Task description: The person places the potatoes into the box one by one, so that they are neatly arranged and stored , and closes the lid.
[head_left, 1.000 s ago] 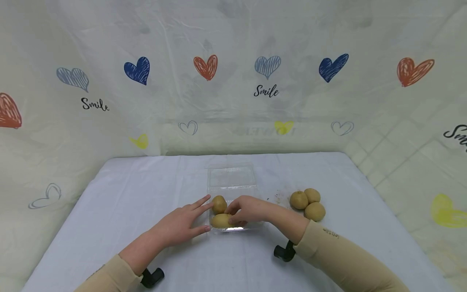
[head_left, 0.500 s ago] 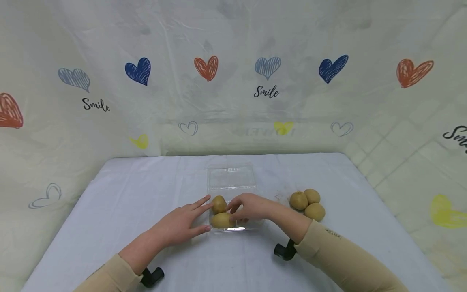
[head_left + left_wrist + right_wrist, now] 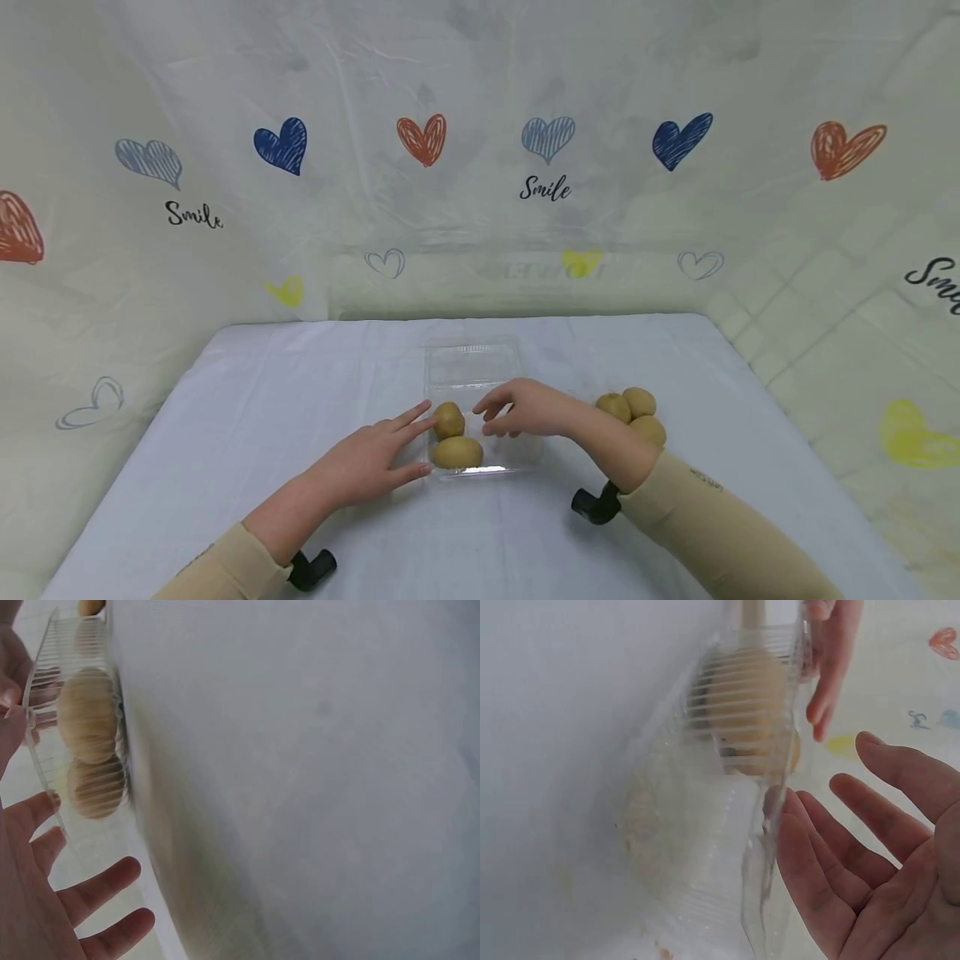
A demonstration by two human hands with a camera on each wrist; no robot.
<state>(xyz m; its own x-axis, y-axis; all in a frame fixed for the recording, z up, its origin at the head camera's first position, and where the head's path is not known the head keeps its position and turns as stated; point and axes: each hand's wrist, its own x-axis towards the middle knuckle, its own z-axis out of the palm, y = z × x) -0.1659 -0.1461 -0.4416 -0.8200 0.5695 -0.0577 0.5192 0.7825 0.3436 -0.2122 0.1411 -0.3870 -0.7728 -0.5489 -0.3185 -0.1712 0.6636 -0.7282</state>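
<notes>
Two potatoes lie in the left part of a clear plastic clamshell box (image 3: 517, 454), a rounder potato (image 3: 449, 421) behind and a longer potato (image 3: 458, 452) in front. My left hand (image 3: 367, 462) is at the box's left side with fingers spread; in the left wrist view its fingertips (image 3: 49, 801) touch the rim. Above the right half of the box hovers my right hand (image 3: 528, 407), fingers loosely bent and holding nothing. In the right wrist view, ribbed plastic wall (image 3: 757, 712) stands between that camera and the potatoes.
Several more potatoes are not in the box: a group of three, one of them a potato (image 3: 640, 402), sits to the right, partly behind the right forearm. The box's lid (image 3: 474, 365) lies folded back. A white cloth (image 3: 300, 375) covers the table.
My right hand has let go of the longer potato and lifted up and to the right. That potato stays in the box. The left hand has not visibly moved.
</notes>
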